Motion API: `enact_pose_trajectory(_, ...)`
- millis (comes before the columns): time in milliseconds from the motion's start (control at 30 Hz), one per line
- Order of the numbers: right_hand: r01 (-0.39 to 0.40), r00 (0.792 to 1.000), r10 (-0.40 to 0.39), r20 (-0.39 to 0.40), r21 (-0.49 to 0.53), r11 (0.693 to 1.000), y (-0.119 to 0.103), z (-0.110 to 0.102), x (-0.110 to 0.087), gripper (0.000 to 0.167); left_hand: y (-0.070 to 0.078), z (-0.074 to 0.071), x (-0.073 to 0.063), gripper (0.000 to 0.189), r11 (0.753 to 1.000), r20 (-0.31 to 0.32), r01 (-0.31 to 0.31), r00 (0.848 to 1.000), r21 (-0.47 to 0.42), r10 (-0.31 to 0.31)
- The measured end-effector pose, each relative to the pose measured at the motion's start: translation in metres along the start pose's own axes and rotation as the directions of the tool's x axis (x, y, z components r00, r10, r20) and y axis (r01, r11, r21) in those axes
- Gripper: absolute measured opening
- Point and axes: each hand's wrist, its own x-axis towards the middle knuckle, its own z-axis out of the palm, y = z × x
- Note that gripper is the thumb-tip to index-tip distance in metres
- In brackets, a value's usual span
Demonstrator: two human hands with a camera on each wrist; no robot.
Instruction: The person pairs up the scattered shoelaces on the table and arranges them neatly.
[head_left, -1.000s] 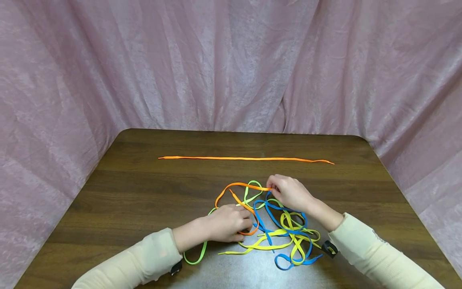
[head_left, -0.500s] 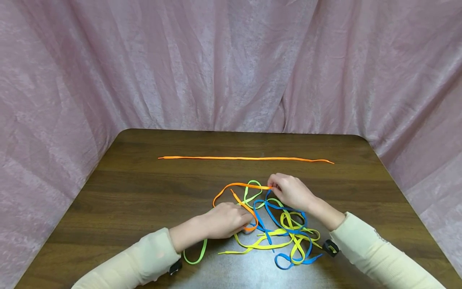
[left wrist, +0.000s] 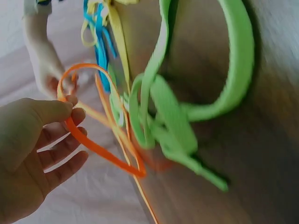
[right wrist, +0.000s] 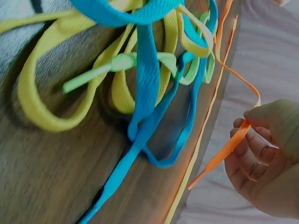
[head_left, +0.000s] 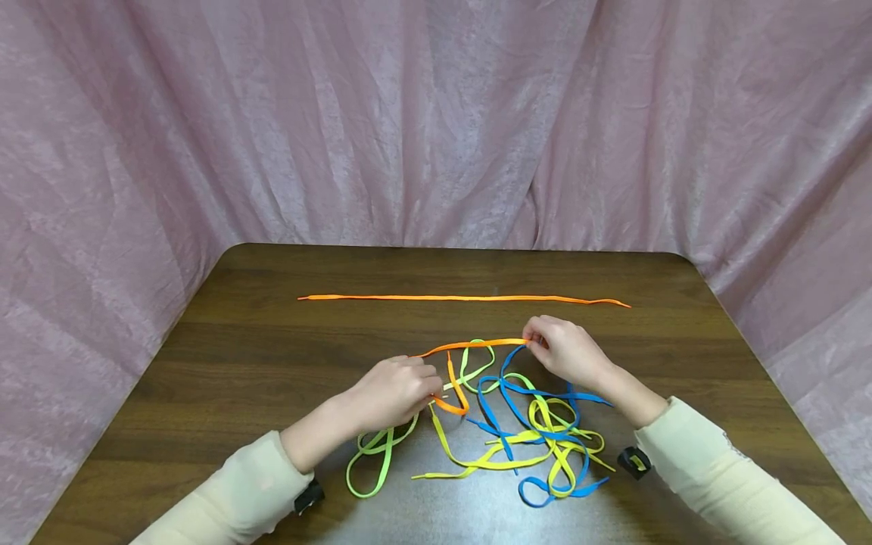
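Note:
An orange shoelace point(head_left: 477, 344) stretches between both hands above a tangle of laces. My right hand point(head_left: 568, 350) pinches it close to one end; in the right wrist view the tipped end point(right wrist: 229, 149) hangs past the thumb. With thumb and forefinger, my left hand point(head_left: 398, 390) pinches the same lace farther along, and a loop of it point(left wrist: 105, 154) droops below the fingers in the left wrist view. Under and beside the hands lie a green shoelace point(head_left: 387, 454), a blue shoelace point(head_left: 507, 401) and a yellow shoelace point(head_left: 511, 465), looped over one another.
Another orange shoelace point(head_left: 463, 298) lies straight across the far part of the brown wooden table point(head_left: 238, 341). Behind the table hangs a pink curtain point(head_left: 409, 121). A small black device point(head_left: 635, 462) sits at the right wrist.
Both hands have risen and moved apart, the left to the left, the right to the right, drawing the orange shoelace straighter. More of the green shoelace shows below the left hand.

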Motion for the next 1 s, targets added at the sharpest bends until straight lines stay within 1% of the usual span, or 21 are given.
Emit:
enact_pose_trajectory(133,-0.024,1.000,0.024,-0.003,-0.007,1.000,0.008,-0.004,-0.002,0.012,-0.017,-0.005,-0.008,0.011,0.996,-0.053,0.079,0.995,-0.044,-0.081)
enact_pose_trajectory(267,-0.039,0.999,0.039,-0.009,-0.013,0.999,0.015,-0.006,-0.005,0.011,-0.034,-0.009,-0.018,0.011,0.981,-0.065,0.182,0.980,-0.062,-0.185)
enact_pose_trajectory(333,-0.044,0.999,0.044,-0.017,-0.018,0.999,0.019,-0.007,-0.006,0.011,-0.042,-0.010,-0.024,0.011,0.971,-0.071,0.231,0.969,-0.069,-0.235)
enact_pose_trajectory(433,-0.049,0.998,0.048,-0.030,-0.028,0.998,0.025,-0.008,-0.009,0.011,-0.053,-0.010,-0.031,0.011,0.949,-0.082,0.301,0.948,-0.095,-0.309)
enact_pose_trajectory(533,-0.057,0.998,0.056,-0.034,-0.032,0.998,0.030,-0.009,-0.011,0.010,-0.063,-0.007,-0.036,0.011,0.928,-0.089,0.356,0.926,-0.114,-0.366)
enact_pose_trajectory(600,-0.065,0.997,0.064,-0.035,-0.032,0.997,0.033,-0.010,-0.012,0.010,-0.070,-0.005,-0.039,0.011,0.915,-0.091,0.385,0.914,-0.118,-0.396)
enact_pose_trajectory(767,-0.070,0.997,0.069,-0.036,-0.041,0.997,0.039,-0.011,-0.015,0.010,-0.083,0.000,-0.048,0.009,0.895,-0.089,0.435,0.892,-0.099,-0.444)
enact_pose_trajectory(1000,-0.091,0.996,0.090,-0.028,-0.049,0.995,0.048,-0.012,-0.019,0.011,-0.095,0.005,-0.058,0.008,0.876,-0.076,0.472,0.874,-0.100,-0.480)
